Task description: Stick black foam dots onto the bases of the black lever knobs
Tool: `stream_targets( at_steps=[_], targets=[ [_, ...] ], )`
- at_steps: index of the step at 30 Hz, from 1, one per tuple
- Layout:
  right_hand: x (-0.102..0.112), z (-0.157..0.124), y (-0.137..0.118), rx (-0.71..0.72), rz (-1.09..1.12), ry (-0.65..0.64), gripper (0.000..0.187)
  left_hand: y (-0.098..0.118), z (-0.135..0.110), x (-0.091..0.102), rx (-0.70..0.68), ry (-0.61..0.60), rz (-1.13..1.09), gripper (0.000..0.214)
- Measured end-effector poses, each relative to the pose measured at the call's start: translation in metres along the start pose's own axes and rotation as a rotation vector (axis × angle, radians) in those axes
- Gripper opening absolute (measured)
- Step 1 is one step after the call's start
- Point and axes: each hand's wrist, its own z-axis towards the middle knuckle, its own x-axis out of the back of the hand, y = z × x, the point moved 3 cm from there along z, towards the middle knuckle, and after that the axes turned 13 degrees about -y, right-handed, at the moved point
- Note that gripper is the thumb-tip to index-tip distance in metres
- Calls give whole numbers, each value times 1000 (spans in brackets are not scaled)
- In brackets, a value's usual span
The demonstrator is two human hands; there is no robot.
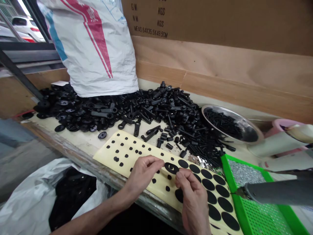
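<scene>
Between my hands is a black round foam sticker [168, 169] with a small cut-out near its middle. My left hand [144, 173] pinches its left edge between thumb and forefinger. On the other side, the fingertips of my right hand [193, 195] are closed on its right edge. Below them lies a pale yellow backing sheet [149, 150], with rows of black discs [207, 184] on its right part. Small black dots are scattered over the sheet's left part. My right hand covers some of the discs.
Heaped black plastic parts [168, 104] spread behind the sheet, below a white sack [102, 49]. At right are a steel bowl [254, 138] of dark pieces, a green tray [266, 209] with small silvery pieces, and a grey tool [276, 191]. An open white bag [22, 192] is below left.
</scene>
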Motion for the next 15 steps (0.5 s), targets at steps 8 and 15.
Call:
stream_targets(
  at_steps=[8, 15],
  targets=[
    [21, -3, -17, 207, -30, 265, 21, 6, 11, 32, -48, 227, 131, 52],
    [20, 9, -6, 99, -137, 171, 28, 25, 24, 15, -193, -4, 435, 22]
  ],
)
